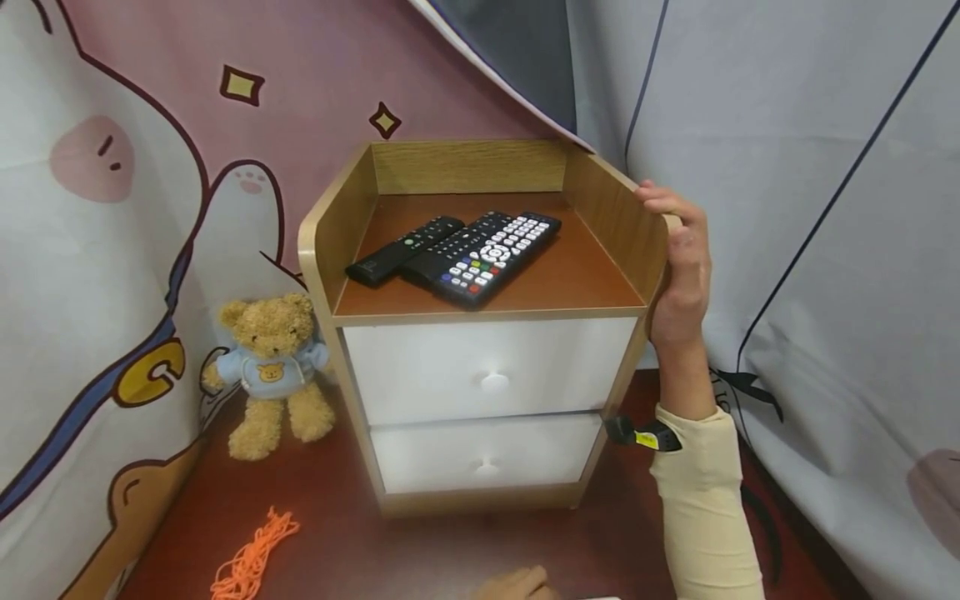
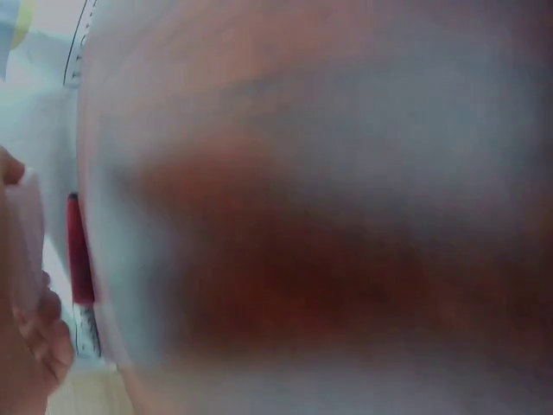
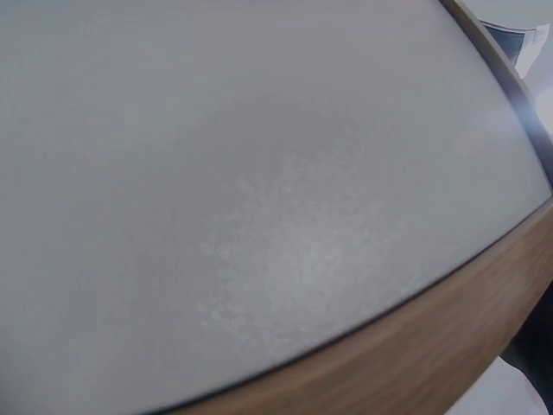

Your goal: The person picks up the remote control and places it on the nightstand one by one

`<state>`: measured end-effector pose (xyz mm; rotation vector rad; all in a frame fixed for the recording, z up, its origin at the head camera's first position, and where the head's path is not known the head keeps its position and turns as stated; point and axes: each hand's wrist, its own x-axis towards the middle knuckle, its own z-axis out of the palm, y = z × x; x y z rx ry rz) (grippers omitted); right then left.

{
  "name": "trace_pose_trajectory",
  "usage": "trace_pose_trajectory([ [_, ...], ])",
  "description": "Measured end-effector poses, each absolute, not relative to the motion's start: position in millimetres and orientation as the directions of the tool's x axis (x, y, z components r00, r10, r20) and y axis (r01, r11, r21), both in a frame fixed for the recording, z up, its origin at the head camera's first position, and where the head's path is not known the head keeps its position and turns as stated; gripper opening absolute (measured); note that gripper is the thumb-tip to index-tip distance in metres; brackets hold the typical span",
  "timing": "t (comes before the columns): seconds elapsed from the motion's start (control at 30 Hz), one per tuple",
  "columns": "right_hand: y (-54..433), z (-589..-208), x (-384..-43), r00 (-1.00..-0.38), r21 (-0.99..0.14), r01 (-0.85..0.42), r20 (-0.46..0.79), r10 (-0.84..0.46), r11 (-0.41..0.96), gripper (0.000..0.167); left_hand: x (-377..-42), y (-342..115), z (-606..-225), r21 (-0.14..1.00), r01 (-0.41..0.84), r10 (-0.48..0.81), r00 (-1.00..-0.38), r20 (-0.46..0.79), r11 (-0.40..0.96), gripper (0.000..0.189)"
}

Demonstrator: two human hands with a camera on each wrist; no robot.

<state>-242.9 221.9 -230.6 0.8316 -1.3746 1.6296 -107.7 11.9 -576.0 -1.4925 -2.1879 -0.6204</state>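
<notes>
A small wooden cabinet (image 1: 480,502) with two white drawers stands upright on the table. My right hand (image 1: 682,279) grips its right side panel near the top front, fingertips over the upper edge. In the right wrist view a white panel (image 3: 259,173) with a wood-grain border fills most of the picture. At the bottom edge of the head view my left hand (image 1: 516,585) is partly cut off. The left wrist view, mostly blurred, shows that hand (image 2: 34,363) with curled fingers around a pale, whitish object (image 2: 28,229) of unclear kind.
Three black remote controls (image 1: 501,257) lie on the cabinet's top shelf. A teddy bear (image 1: 273,375) in a blue hoodie sits at its left. A bundle of orange cord (image 1: 253,557) lies at front left. Printed curtains (image 1: 825,250) hang behind and beside the table.
</notes>
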Motion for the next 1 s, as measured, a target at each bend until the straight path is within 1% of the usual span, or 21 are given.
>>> trace_pose_trajectory([
  [0.07,222,-231,-243,-0.437,-0.433,-0.899,0.882,0.175,-0.059,0.03,-113,7,-567,0.14,0.936,0.75,-0.342,0.566,0.322,0.017],
  [0.13,221,-231,-243,-0.437,-0.433,-0.899,0.883,0.175,-0.063,0.03,-119,1,-559,0.133,0.939,0.745,-0.333,0.578,0.317,0.02],
  [0.17,221,-231,-243,-0.437,-0.432,-0.9,0.883,0.174,-0.064,0.03,-122,-3,-555,0.116,0.944,0.742,-0.315,0.592,0.308,0.022],
  [0.2,221,-231,-243,-0.436,-0.432,-0.9,0.883,0.175,-0.064,0.03,-125,-7,-551,0.103,0.953,0.743,-0.288,0.604,0.286,0.022],
  [0.23,221,-231,-243,-0.435,-0.431,-0.9,0.883,0.175,-0.062,0.03,-128,-11,-548,0.083,0.964,0.749,-0.248,0.614,0.251,0.023],
  [0.37,221,-230,-244,-0.431,-0.427,-0.902,0.885,0.178,-0.058,0.03,-140,-27,-533,-0.054,0.991,0.763,-0.056,0.645,0.119,0.026],
  [0.43,221,-230,-244,-0.429,-0.426,-0.903,0.885,0.179,-0.057,0.03,-145,-32,-526,-0.088,0.994,0.766,0.002,0.643,0.071,0.029],
  [0.47,221,-230,-244,-0.429,-0.425,-0.903,0.885,0.178,-0.061,0.03,-147,-35,-521,-0.103,0.993,0.764,0.019,0.644,0.062,0.033],
  [0.63,221,-231,-244,-0.423,-0.418,-0.906,0.89,0.172,-0.065,0.031,-158,-42,-494,-0.14,0.989,0.695,0.064,0.716,0.053,0.062],
  [0.73,221,-232,-245,-0.413,-0.41,-0.911,0.894,0.173,-0.056,0.032,-160,-41,-467,-0.065,0.997,0.618,0.027,0.786,0.04,0.074],
  [0.83,221,-233,-244,-0.405,-0.403,-0.914,0.897,0.175,-0.049,0.032,-157,-36,-431,-0.039,0.999,0.54,0.012,0.842,0.038,0.077],
  [0.93,221,-232,-244,-0.405,-0.402,-0.914,0.896,0.18,-0.056,0.032,-154,-32,-390,-0.076,0.995,0.481,0.033,0.876,0.071,0.074],
  [1.0,221,-232,-244,-0.4,-0.396,-0.916,0.898,0.183,-0.056,0.032,-152,-30,-364,-0.082,0.991,0.459,0.025,0.888,0.104,0.073],
])
